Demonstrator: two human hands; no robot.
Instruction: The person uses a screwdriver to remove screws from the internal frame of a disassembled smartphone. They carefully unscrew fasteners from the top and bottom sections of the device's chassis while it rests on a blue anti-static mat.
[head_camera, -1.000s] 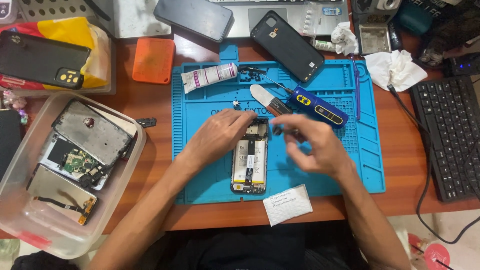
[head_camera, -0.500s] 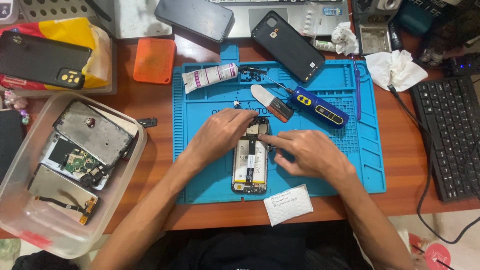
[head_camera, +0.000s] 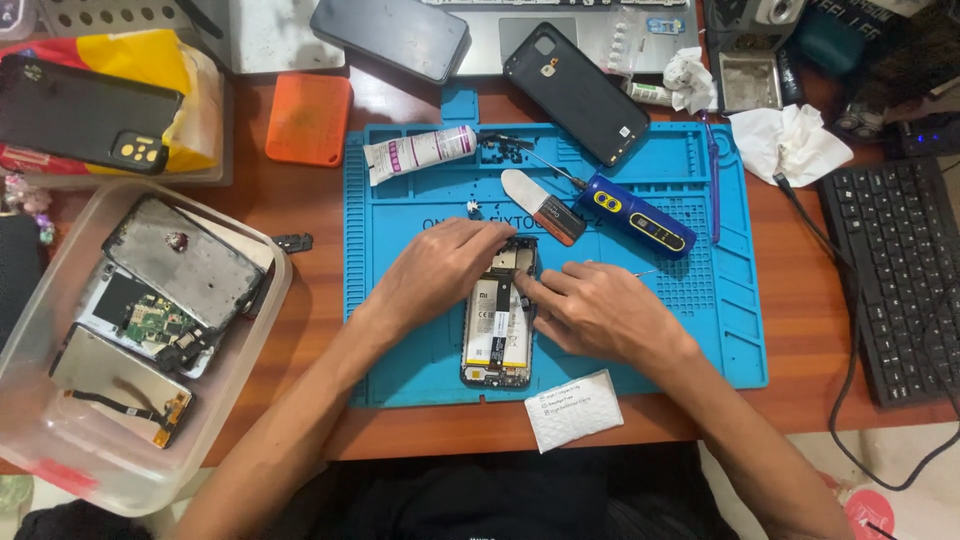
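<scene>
Two hands meet over an opened phone (head_camera: 497, 335) lying back-up near the middle of the blue work mat (head_camera: 400, 340), its battery and upper circuit board exposed. The left hand (head_camera: 435, 270) rests along the phone's upper left edge, fingers pressed together and curled onto the top of the frame. The right hand (head_camera: 600, 310) lies at the phone's right side, its forefinger and thumb drawn together against the board near the top (whether they pinch some small part, I cannot tell). Just beyond the hands lie a blue electric screwdriver (head_camera: 635, 215) and a white-and-red pry tool (head_camera: 545, 205). A white glue tube (head_camera: 420, 152) sits farther up the mat, and a clear plastic tub (head_camera: 60, 440) of phone parts stands well to the left.
</scene>
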